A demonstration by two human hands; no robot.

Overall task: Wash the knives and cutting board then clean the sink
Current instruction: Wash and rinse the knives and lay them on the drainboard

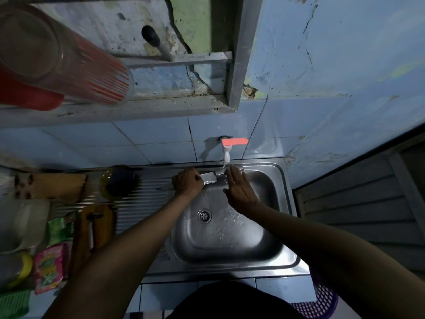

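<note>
Blue tiles, cracked and stained, are backing a steel sink whose basin is glistening with water around the drain. Above its far rim a white tap with a red lever is sticking out of the wall.

Both bare forearms are reaching forward over the basin. Curled into a fist, the left hand is gripping the handle of a knife at the sink's far left edge, with the blade pointing right toward the tap's spout. Fingers straight and pressed together, the right hand is lying flat, its fingertips touching the blade's far end just under the spout.

Left of the basin, on the ribbed drainboard, a wooden cutting board is lying with what seems to be a second knife on it, though blur is making that hard to confirm. Packets and containers at the left edge are cut off and smeared.
</note>
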